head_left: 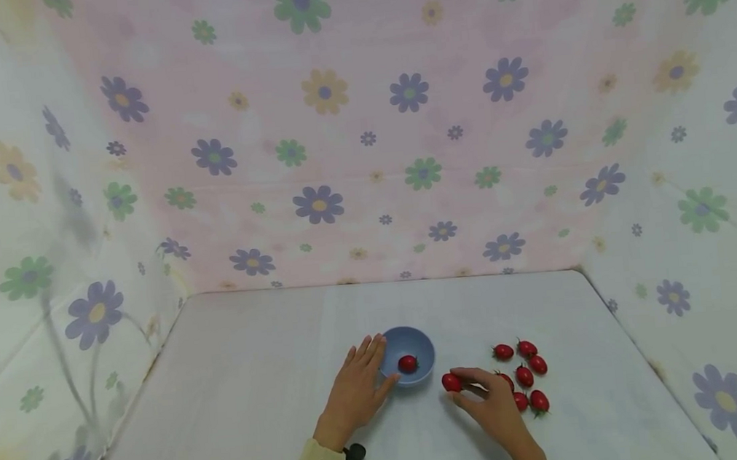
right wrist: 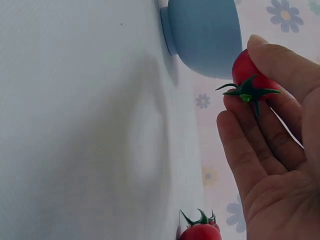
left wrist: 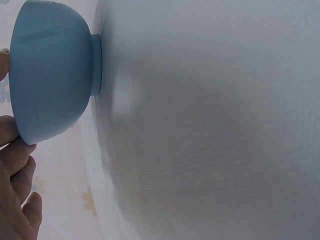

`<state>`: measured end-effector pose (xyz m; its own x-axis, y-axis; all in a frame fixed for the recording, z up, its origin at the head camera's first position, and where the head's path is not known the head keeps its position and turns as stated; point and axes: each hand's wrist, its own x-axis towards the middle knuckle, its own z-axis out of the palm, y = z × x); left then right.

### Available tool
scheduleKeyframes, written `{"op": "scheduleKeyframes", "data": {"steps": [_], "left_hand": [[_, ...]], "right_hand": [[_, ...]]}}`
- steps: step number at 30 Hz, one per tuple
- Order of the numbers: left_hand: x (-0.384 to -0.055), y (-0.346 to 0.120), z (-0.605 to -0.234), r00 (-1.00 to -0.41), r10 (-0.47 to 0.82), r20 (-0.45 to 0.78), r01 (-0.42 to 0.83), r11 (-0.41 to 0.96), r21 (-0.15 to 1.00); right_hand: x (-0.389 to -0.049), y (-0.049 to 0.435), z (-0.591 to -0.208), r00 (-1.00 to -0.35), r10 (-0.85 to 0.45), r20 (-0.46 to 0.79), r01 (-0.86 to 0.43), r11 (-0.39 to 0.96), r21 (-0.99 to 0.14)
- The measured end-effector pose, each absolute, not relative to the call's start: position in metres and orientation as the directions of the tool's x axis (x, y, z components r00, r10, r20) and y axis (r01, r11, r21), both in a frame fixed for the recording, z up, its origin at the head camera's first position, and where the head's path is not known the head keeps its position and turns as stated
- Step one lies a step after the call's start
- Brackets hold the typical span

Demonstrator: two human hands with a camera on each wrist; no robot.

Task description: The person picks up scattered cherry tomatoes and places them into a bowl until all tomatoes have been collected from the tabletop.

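A blue bowl (head_left: 425, 375) stands upright on the white table, with one cherry tomato (head_left: 408, 364) inside. My left hand (head_left: 354, 392) rests against the bowl's left side, its fingers fairly straight and its thumb spread to the near rim. In the left wrist view, fingertips touch the bowl (left wrist: 52, 75) at its rim. Right of the bowl, my right hand (head_left: 492, 405) pinches a red cherry tomato (right wrist: 245, 67) between thumb and fingers. Its green stem end faces the right wrist camera. The held tomato is apart from the bowl in the head view.
Several cherry tomatoes (head_left: 524, 376) lie in a loose group to the right, some partly hidden behind my right hand. A flowered cloth (head_left: 363, 165) hangs at the back and on both sides of the white tabletop (head_left: 256, 371). A black wrist device (head_left: 354, 458) sits at my left cuff.
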<state>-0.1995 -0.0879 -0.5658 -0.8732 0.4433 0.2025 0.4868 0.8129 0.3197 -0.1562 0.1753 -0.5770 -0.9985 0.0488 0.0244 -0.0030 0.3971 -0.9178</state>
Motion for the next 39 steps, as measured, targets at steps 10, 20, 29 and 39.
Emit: {"op": "scheduleKeyframes", "data": {"steps": [10,20,29,39], "left_hand": [[-0.200,-0.088,-0.565,-0.873,0.440,0.210,0.487,0.813,0.319],[-0.198,-0.088,-0.564,-0.872,0.446,0.203,0.489,0.813,0.316],[-0.198,-0.087,-0.561,-0.866,0.450,0.219,0.500,0.807,0.314],[-0.199,-0.088,-0.566,-0.866,0.450,0.217,0.498,0.816,0.294]], "right_hand": [[-0.162,0.161,-0.575,-0.993,0.034,0.110,-0.092,0.341,-0.936],[-0.171,0.144,-0.572,-0.963,-0.042,0.265,-0.267,0.245,-0.932],[-0.178,0.137,-0.570,-0.935,-0.087,0.344,-0.355,0.274,-0.894],[-0.186,0.132,-0.567,-0.927,-0.129,0.353,-0.376,0.306,-0.875]]}}
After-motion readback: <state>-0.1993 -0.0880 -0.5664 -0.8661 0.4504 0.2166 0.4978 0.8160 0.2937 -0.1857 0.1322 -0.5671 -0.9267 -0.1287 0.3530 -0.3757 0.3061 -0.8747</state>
